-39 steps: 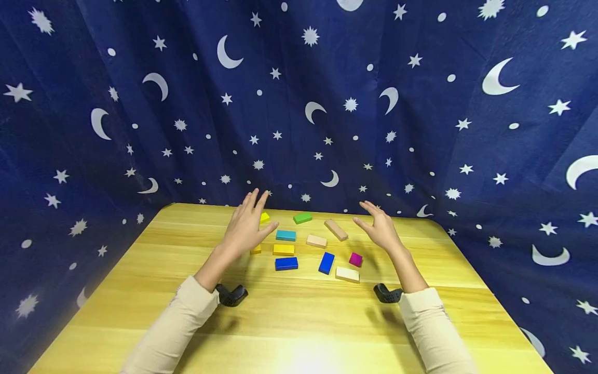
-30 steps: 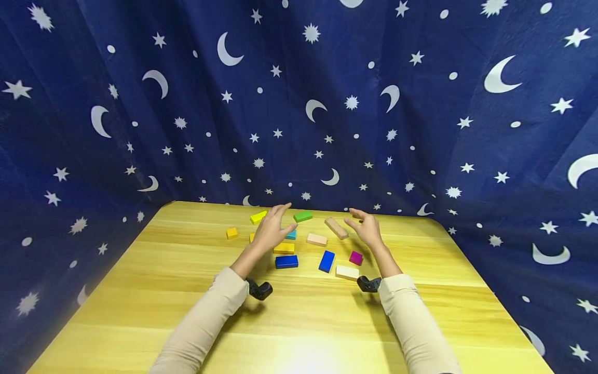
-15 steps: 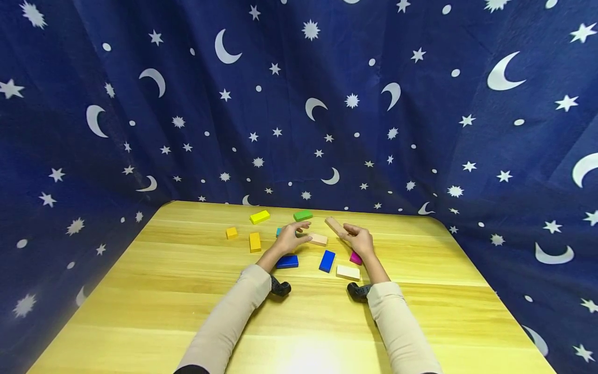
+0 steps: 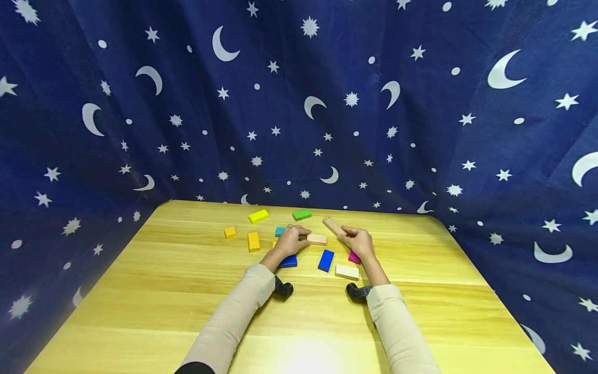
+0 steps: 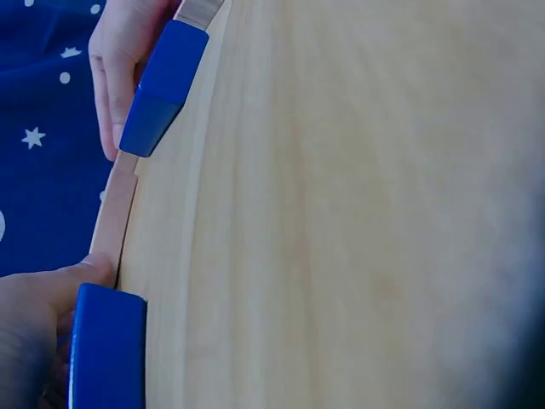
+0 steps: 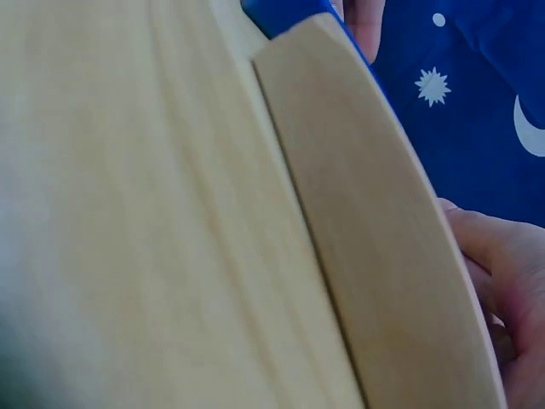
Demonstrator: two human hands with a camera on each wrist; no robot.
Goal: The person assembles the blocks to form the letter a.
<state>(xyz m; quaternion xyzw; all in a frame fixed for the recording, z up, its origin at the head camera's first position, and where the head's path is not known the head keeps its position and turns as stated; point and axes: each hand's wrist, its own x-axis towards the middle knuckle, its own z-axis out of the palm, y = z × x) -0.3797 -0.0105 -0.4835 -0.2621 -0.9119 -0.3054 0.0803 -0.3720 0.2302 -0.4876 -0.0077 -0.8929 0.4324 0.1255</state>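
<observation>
My left hand (image 4: pixel 290 241) pinches the left end of a short plain wooden block (image 4: pixel 317 239), which lies flat on the table. In the left wrist view, the thumb (image 5: pixel 81 274) rests against that block (image 5: pixel 111 226). My right hand (image 4: pixel 358 242) holds the near end of a longer tan wooden block (image 4: pixel 331 225), set at a slant to the right. A magenta block (image 4: pixel 354 257) is partly hidden under the right hand. Teal (image 4: pixel 280 231) and blue (image 4: pixel 288 261) blocks peek out around the left hand.
Nearer me lie another blue block (image 4: pixel 326 260) and a pale wooden block (image 4: pixel 347 272). Yellow (image 4: pixel 258 216) and green (image 4: pixel 301 214) blocks lie at the back, and orange-yellow blocks (image 4: pixel 254 241) to the left. A starry blue curtain (image 4: pixel 299 104) hangs behind the table (image 4: pixel 140 291).
Both hands have come down and inward from above the table. The right took hold of the long wooden block first; the left has since closed on the short wooden block.
</observation>
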